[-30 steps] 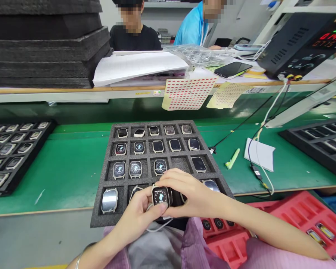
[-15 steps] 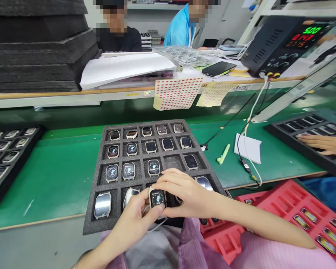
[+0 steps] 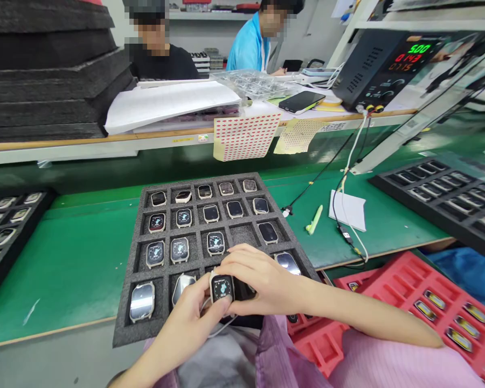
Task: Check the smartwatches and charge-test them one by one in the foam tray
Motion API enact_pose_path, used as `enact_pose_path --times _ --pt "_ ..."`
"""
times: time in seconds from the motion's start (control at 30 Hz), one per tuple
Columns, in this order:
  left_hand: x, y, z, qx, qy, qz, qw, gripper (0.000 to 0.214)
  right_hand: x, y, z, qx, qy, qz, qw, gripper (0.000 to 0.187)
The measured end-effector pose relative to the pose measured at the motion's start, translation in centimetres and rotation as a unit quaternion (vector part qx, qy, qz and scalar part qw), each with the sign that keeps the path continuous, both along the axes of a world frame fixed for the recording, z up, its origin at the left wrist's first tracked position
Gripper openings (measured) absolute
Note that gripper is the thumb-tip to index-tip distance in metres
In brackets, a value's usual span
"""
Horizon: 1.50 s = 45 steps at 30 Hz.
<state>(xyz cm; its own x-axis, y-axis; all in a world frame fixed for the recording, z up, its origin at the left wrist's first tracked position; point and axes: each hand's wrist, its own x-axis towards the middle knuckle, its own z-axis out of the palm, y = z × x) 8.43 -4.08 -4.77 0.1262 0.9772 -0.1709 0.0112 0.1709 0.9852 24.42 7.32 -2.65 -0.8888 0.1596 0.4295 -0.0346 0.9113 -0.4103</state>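
Both my hands hold one small square smartwatch body [image 3: 222, 287] with a lit screen, just above the near edge of a dark foam tray [image 3: 145, 337]. My left hand [image 3: 189, 318] grips it from below with the thumb on its face. My right hand [image 3: 258, 280] is curled over it from the right. A thin white cable [image 3: 222, 326] hangs under the watch. The tray's pockets hold several more watch bodies, some lit, some dark; one pocket [image 3: 243, 235] in the third row is empty.
A red tray [image 3: 392, 293] with small parts lies at my right. More black foam trays [image 3: 436, 199] [image 3: 8, 226] sit on the green belt either side. A green pen [image 3: 313, 220], white paper [image 3: 347, 209], cables and a power supply [image 3: 380, 64] are at right. Two people sit across the bench.
The view has shifted right and up, so everything slid left. My hands keep holding the watch. Another person's hand that lay on the right black tray half a second ago is gone.
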Motion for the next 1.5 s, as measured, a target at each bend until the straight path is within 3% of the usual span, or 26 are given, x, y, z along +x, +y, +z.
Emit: enact_pose_path --times 0.2,0.33,0.4,0.53,0.67,0.73,0.87,1.1,1.2,1.33,1.43,1.5 --pt "0.0 -0.1 -0.1 -0.002 0.020 -0.012 1.000 0.020 0.1 -0.5 0.0 -0.003 -0.002 0.003 1.000 0.038" --pt "0.0 -0.5 0.2 -0.022 0.044 -0.033 0.998 0.030 1.0 1.0 1.2 -0.092 -0.030 0.011 0.995 0.040" --pt "0.0 -0.6 0.1 -0.045 0.026 -0.035 0.998 0.037 1.6 2.7 1.5 -0.118 -0.038 -0.019 0.992 0.042" --pt "0.2 -0.6 -0.3 -0.072 0.004 -0.025 0.997 0.031 2.6 5.8 1.2 -0.021 -0.118 -0.124 0.985 0.040" --pt "0.2 -0.6 -0.4 -0.075 -0.006 -0.028 0.997 0.032 3.7 6.5 1.9 0.066 -0.198 -0.139 0.968 0.043" --pt "0.1 -0.6 -0.4 -0.079 -0.004 -0.029 0.996 0.034 4.7 6.8 2.9 0.093 -0.222 -0.139 0.961 0.036" --pt "0.1 -0.7 -0.1 -0.082 -0.021 -0.041 0.996 0.039 6.5 8.0 3.8 0.106 -0.282 -0.139 0.943 0.030" --pt "2.2 1.0 1.4 -0.068 -0.105 0.004 0.992 0.024 6.0 8.9 2.8 0.113 -0.292 -0.139 0.940 0.030" --pt "2.7 1.6 1.5 -0.062 -0.112 -0.001 0.992 0.024 6.2 9.3 2.7 0.058 -0.274 -0.145 0.949 0.030" --pt "2.7 1.7 1.4 -0.070 -0.110 -0.008 0.991 0.023 6.8 9.0 3.4 -0.077 -0.184 -0.151 0.968 0.031" --pt "2.6 1.8 1.5 -0.076 -0.100 -0.017 0.992 0.028 6.2 6.9 4.2 -0.140 -0.081 -0.121 0.979 0.037" --pt "2.6 1.8 1.6 -0.079 -0.091 -0.019 0.993 0.035 5.2 4.7 4.3 -0.139 -0.060 -0.066 0.986 0.042"
